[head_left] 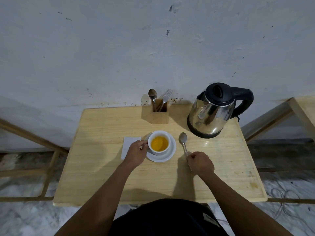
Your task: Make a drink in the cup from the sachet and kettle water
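A white cup (159, 149) filled with orange-yellow liquid stands on a white saucer (168, 155) in the middle of the wooden table (102, 159). My left hand (136, 153) grips the cup's handle from the left. My right hand (201, 163) holds the handle of a metal spoon (183, 139), whose bowl lies on the table just right of the saucer. A white sachet (127, 146) lies flat to the left of the saucer, partly under my left hand. The steel kettle (211, 111) with a black lid and handle stands at the back right.
A wooden cutlery holder (160, 114) with a spoon and forks stands at the back centre against the wall. Wooden frames stand on both sides of the table. The kettle's cable trails over the floor at the right.
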### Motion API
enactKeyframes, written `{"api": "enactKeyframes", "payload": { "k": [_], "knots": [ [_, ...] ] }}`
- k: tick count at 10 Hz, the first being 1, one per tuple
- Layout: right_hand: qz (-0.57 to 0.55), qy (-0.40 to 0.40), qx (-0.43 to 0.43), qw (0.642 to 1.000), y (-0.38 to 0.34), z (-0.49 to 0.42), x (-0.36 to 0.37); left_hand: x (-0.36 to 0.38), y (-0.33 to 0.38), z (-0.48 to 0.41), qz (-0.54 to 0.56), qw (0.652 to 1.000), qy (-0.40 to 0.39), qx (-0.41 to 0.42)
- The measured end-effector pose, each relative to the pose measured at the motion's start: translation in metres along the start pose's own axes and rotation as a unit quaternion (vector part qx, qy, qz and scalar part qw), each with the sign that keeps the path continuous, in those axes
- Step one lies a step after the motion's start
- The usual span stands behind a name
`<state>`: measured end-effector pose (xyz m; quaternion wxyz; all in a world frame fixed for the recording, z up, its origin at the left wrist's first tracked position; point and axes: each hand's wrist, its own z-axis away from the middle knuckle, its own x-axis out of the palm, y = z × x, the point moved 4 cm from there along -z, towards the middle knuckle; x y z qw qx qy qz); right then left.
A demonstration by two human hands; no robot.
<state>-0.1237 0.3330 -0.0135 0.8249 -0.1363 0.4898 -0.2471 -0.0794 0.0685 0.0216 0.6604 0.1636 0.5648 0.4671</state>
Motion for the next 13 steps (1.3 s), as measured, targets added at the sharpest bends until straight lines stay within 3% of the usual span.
{"api": "enactKeyframes", "payload": {
  "k": [5, 11, 13],
  "knots": [
    [-0.034, 0.035, 0.009, 0.999, 0.003, 0.003, 0.004, 0.001, -0.003, -0.002, -0.001, 1.000, -0.006, 0.000],
    [-0.048, 0.009, 0.022, 0.999, -0.004, 0.010, 0.002, 0.001, -0.003, 0.000, 0.027, 1.000, 0.002, -0.006],
    [-0.044, 0.049, -0.044, 0.997, -0.026, 0.009, -0.015, -0.012, 0.004, 0.001, 0.059, 0.998, 0.008, -0.024]
  ]
}}
